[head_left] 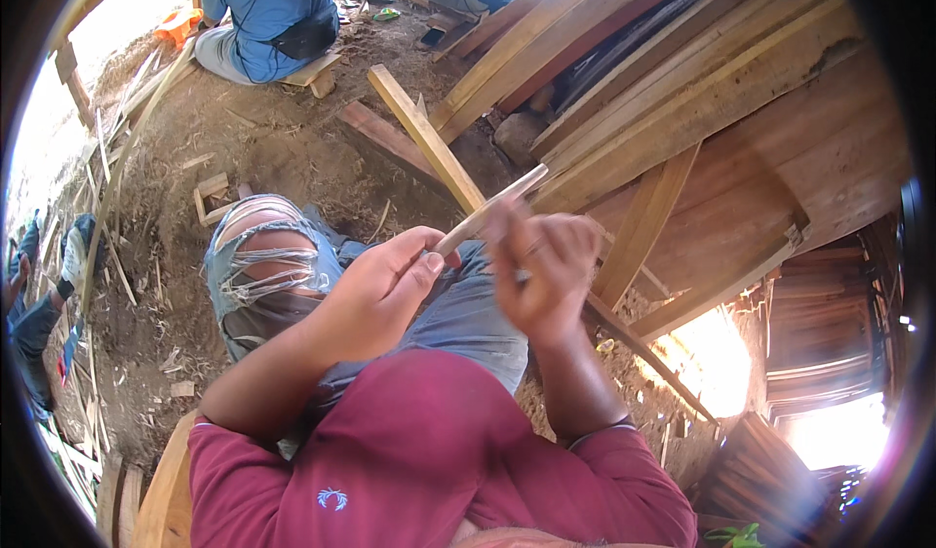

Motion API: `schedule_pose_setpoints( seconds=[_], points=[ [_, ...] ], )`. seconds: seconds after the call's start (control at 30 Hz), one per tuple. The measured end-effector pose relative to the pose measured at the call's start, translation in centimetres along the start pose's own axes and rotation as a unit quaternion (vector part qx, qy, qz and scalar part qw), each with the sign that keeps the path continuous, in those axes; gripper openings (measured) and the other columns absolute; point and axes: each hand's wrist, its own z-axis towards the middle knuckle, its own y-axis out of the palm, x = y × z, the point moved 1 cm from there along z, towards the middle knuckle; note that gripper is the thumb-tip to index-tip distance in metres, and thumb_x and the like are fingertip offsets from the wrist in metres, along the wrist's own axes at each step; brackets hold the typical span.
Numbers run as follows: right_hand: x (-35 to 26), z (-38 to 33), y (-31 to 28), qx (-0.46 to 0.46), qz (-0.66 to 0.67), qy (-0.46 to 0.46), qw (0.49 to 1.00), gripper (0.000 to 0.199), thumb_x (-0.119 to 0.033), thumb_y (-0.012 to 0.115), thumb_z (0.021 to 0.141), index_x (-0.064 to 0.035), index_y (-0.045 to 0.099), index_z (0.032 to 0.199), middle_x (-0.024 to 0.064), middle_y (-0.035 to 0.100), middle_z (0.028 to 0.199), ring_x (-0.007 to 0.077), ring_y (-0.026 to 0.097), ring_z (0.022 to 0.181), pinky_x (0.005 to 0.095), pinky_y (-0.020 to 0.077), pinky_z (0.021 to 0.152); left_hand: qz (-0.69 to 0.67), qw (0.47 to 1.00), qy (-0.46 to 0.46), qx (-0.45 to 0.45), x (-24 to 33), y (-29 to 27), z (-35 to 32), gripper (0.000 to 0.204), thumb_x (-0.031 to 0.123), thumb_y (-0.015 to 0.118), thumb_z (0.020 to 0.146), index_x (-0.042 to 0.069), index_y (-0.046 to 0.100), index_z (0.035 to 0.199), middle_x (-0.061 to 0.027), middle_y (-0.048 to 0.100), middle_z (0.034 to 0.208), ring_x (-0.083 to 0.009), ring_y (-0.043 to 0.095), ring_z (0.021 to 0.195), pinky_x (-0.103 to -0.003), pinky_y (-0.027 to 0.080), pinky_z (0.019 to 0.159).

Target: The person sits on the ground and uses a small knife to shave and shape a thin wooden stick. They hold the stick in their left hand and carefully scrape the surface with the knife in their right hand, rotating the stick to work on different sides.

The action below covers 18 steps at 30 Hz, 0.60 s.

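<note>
Large planks (721, 90) are lying far right; beam (424, 138) is pointing toward your jeans (468, 304). Your left hand (395, 270) is gripping near end of slim wooden stick (470, 227), thumb on top. Your right hand (548, 265) is showing blurred, fingers partly curled at stick; whether holding anything, cannot tell. Stick is slanting above jeans, far end toward right. Shape appears already slim, straight; surface finish, remaining work unclear.

The stick (475, 222) looks matt wood, the jeans (473, 329) frayed denim.
</note>
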Motion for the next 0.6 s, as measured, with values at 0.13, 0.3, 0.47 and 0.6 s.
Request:
schedule_pose_setpoints(
  seconds=[0.13,0.3,0.47,0.6],
  points=[
    [1.7,0.0,0.3,0.058,-0.054,0.065,0.995,0.048,-0.022,0.087,0.093,-0.0187,0.080,0.141,-0.0023,0.063,0.085,0.0198,0.063,0.085,0.0414,0.0439,0.087,-0.041,0.999,0.009,-0.014,-0.2,0.1,0.2,0.027,0.023,0.048,0.122,0.004,0.064,0.132,0.0111,0.044,0.080,-0.0004,0.038,0.068,-0.022,0.032,0.060],
    [-0.1,-0.2,0.0,0.000,0.007,-0.004,1.000,0.048,-0.023,0.085,0.095,-0.0180,0.079,0.142,-0.0035,0.062,0.085,0.0191,0.063,0.085,0.0415,0.0427,0.084,-0.057,0.998,-0.020,-0.021,-0.1,-0.3,0.0,0.025,0.021,0.048,0.123,0.005,0.066,0.129,0.0109,0.045,0.083,-0.0001,0.039,0.072,-0.023,0.034,0.064],
    [0.2,0.1,-0.5,0.017,-0.039,0.027,0.999,0.048,-0.018,0.085,0.095,-0.0124,0.078,0.142,-0.0005,0.068,0.090,0.0202,0.066,0.086,0.0409,0.0450,0.087,-0.098,0.994,-0.005,-0.044,-0.6,-0.1,0.3,0.027,0.025,0.048,0.123,0.004,0.062,0.133,0.0111,0.042,0.079,-0.0004,0.033,0.063,-0.022,0.027,0.058],
    [-0.5,0.2,-0.9,-0.024,0.012,0.009,1.000,0.050,-0.013,0.084,0.094,-0.0077,0.077,0.143,0.0030,0.074,0.094,0.0241,0.068,0.088,0.0420,0.0477,0.093,-0.112,0.993,-0.025,-0.040,-0.2,-0.2,0.1,0.027,0.026,0.048,0.124,0.005,0.062,0.132,0.0109,0.042,0.078,-0.0006,0.034,0.064,-0.022,0.027,0.058]
  ],
)
